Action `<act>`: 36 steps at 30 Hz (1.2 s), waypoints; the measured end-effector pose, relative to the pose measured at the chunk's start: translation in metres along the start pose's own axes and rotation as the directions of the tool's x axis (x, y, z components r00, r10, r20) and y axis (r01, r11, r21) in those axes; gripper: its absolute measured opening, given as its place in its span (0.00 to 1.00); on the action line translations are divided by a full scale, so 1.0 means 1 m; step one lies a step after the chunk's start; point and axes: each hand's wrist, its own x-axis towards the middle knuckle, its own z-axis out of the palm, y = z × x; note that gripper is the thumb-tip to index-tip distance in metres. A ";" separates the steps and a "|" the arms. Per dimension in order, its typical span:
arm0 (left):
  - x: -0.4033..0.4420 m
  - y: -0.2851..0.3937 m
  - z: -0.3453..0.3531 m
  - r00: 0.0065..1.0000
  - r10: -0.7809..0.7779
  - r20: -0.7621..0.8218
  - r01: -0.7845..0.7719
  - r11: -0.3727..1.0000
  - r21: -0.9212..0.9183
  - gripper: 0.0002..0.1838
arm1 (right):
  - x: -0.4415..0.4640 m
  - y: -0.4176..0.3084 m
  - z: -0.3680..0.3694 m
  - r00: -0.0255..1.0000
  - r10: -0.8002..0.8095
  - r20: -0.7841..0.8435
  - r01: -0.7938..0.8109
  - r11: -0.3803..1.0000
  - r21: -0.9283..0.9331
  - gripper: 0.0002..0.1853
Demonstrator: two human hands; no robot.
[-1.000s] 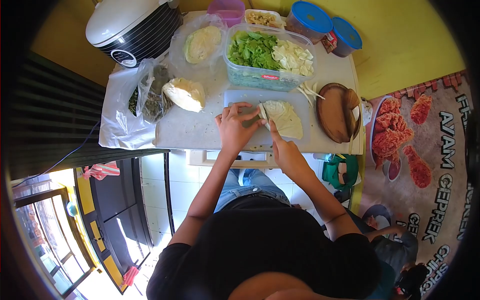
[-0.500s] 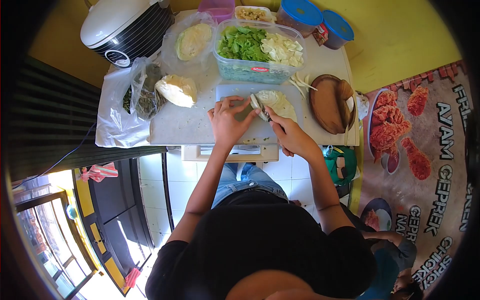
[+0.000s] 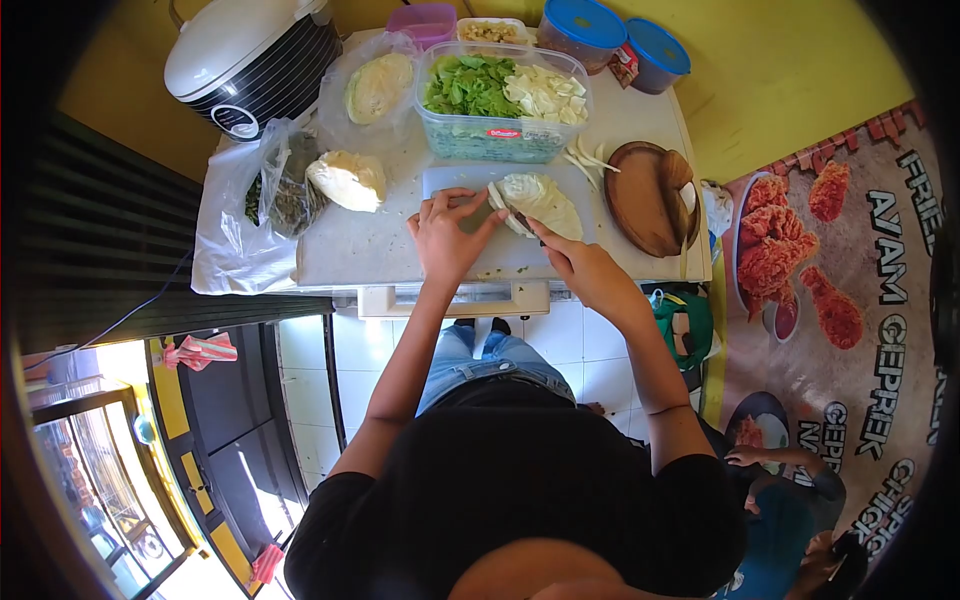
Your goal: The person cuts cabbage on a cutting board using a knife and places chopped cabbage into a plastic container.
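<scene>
On a white cutting board (image 3: 437, 181) lies a flat piece of pale cabbage (image 3: 545, 200), with a narrow strip along its left side. My left hand (image 3: 447, 238) is at that left edge, fingers and thumb spread apart, the tips near or touching the cabbage. My right hand (image 3: 590, 272) is closed around the handle of a knife (image 3: 524, 222). Its blade lies at the lower left of the cabbage, partly hidden by my fingers.
Behind the board stands a clear tub (image 3: 490, 140) of lettuce and cut cabbage. A round wooden board (image 3: 635, 205) and cabbage strips (image 3: 588, 160) lie right. Left are a cabbage chunk (image 3: 347, 182), a bagged cabbage (image 3: 380, 88) and a rice cooker (image 3: 255, 65). Another person (image 3: 790, 510) is lower right.
My left hand has drawn slightly left, off the strip at the cabbage's edge. The knife blade has shifted lower, and more of the cabbage shows. The camera view has moved a little.
</scene>
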 end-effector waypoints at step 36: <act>-0.001 -0.002 0.003 0.999 0.034 0.004 -0.034 0.997 0.074 0.33 | -0.005 0.009 0.004 0.991 0.087 0.098 -0.102 0.983 0.150 0.28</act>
